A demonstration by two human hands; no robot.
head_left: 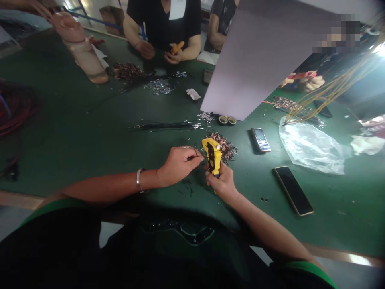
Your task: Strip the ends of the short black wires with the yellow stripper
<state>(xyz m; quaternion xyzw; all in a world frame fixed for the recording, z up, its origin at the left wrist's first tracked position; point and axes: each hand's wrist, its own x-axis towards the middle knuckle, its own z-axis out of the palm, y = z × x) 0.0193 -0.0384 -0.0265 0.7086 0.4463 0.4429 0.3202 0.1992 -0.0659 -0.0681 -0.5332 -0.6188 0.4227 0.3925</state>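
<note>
My right hand (223, 181) is wrapped round the handles of a yellow and black crimping tool (213, 154), its head pointing up and away from me. Close at its left side, my left hand (179, 165) pinches a thin black wire (196, 152) whose end runs toward the tool's jaws; whether it sits inside them I cannot tell. Behind the tool lies a heap of short copper-coloured and black pieces (224, 145). Farther off, a bundle of black wires (168, 125) stretches sideways, with small silvery terminals (205, 117) by its right end. Short black offcuts (188, 186) lie between my forearms.
A grey panel (255, 56) rises from the green table (75, 148). To the right are a keypad phone (260, 140), a smartphone (293, 190) and a plastic bag (313, 146). A bottle (86, 54) stands far left. Across the table, a person (164, 28) holds an orange tool (177, 47).
</note>
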